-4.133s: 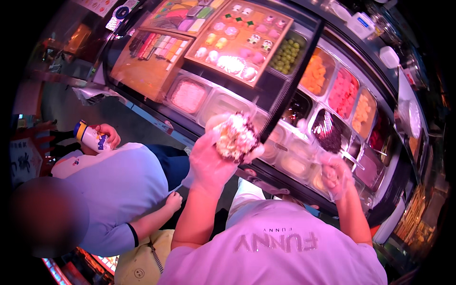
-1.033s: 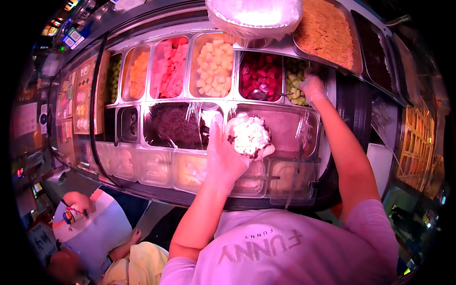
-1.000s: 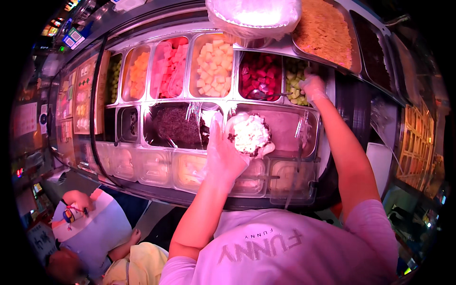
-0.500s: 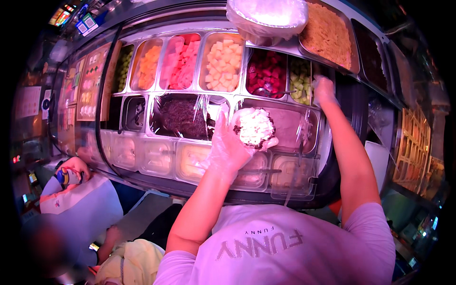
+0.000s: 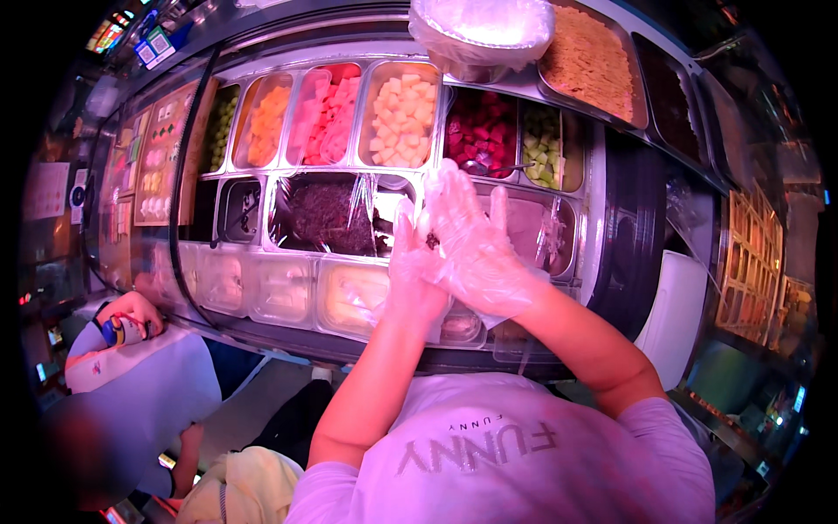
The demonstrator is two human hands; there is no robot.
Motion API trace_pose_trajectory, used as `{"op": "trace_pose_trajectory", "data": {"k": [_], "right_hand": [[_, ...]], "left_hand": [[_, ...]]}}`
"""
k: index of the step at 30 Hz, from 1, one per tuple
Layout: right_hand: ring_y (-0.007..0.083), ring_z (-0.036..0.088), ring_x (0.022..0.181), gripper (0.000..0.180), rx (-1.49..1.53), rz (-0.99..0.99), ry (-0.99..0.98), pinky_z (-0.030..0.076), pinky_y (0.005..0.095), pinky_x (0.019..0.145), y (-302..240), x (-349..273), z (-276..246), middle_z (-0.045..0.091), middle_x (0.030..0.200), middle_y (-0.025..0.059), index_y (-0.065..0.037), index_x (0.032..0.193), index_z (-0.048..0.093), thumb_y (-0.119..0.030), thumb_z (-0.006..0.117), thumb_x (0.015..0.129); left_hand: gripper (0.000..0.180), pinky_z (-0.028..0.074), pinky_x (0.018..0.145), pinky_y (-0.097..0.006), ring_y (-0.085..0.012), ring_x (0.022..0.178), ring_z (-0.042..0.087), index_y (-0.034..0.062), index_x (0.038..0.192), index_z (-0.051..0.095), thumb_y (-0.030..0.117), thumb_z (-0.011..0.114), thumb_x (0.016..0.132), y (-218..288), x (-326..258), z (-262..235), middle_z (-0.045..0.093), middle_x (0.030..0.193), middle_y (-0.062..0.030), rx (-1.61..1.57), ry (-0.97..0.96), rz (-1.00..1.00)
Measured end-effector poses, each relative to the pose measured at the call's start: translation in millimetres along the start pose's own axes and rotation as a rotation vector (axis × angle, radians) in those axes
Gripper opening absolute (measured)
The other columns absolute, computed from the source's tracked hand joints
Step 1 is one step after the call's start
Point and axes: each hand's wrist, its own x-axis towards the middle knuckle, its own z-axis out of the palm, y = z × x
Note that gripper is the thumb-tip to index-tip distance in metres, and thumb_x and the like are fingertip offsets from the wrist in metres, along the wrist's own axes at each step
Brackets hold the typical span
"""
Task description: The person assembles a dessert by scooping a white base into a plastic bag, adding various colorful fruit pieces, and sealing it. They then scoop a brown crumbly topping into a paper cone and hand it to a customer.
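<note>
Both my hands wear clear plastic gloves and meet over the middle row of a chilled topping counter [image 5: 611, 262]. My left hand [image 5: 408, 278] cups a white clump of food from below. My right hand [image 5: 476, 249] lies over it with fingers spread and presses down. The clump is almost fully hidden; only a small dark bit [image 5: 429, 238] shows between the palms. Just behind the hands is a tray of dark topping [image 5: 327, 217] under loose plastic film.
The back row holds trays of orange pieces [image 5: 266, 122], red melon [image 5: 327, 113], yellow cubes [image 5: 401, 109], dark red cubes [image 5: 480, 135] and green cubes [image 5: 546, 153]. A film-covered bowl [image 5: 480, 35] stands above them. A seated person at lower left holds a can [image 5: 122, 330].
My right hand has come back from the green-cube tray and closed down over the white clump in my left hand, which now hides it. The view has tilted slightly.
</note>
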Motion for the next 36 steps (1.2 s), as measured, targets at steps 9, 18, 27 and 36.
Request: {"op": "trace_pose_trajectory", "data": {"k": [9,18,27,36], "right_hand": [[0.0342,0.066,0.099,0.047,-0.099,0.448,0.16,0.053,0.0456,0.084,89.1,53.4,-36.9,0.069,0.102,0.0201,-0.004,0.076,0.07,-0.051,0.071,0.082],[0.0336,0.07,0.077,0.03,0.73,0.949,-0.005,0.054,0.0424,0.069,181.2,62.7,53.7,0.071,0.087,0.0212,0.003,0.068,0.063,-0.023,0.072,0.081],[0.0358,0.067,0.069,0.006,0.246,0.527,0.491,0.052,0.0459,0.064,174.9,57.1,101.2,0.066,0.074,0.0193,-0.001,0.081,0.063,-0.006,0.067,0.083],[0.0306,0.071,0.072,0.015,0.718,0.841,0.336,0.056,0.0402,0.069,190.0,58.2,109.4,0.071,0.077,0.0159,-0.002,0.084,0.069,-0.004,0.074,0.07]], "left_hand": [[0.034,0.061,0.079,-0.047,-0.0305,0.111,0.062,0.0118,0.133,0.047,0.015,0.06,0.101,24.4,-11.7,-21.6,0.056,0.127,-0.0135,0.157,0.13,0.113],[0.031,0.065,0.068,-0.044,-0.0266,0.102,0.067,0.0152,0.128,0.05,0.022,0.062,0.1,50.9,2.9,-27.3,0.061,0.118,-0.0097,0.295,0.192,0.188],[0.039,0.062,0.079,-0.053,-0.0293,0.109,0.066,0.0113,0.132,0.053,0.031,0.062,0.1,48.6,20.4,-27.6,0.064,0.122,-0.0113,0.184,0.232,0.077],[0.048,0.058,0.087,-0.06,-0.0315,0.113,0.064,0.0095,0.132,0.052,0.036,0.067,0.095,44.6,22.9,-2.9,0.063,0.126,-0.0114,0.107,0.081,-0.028]]}}
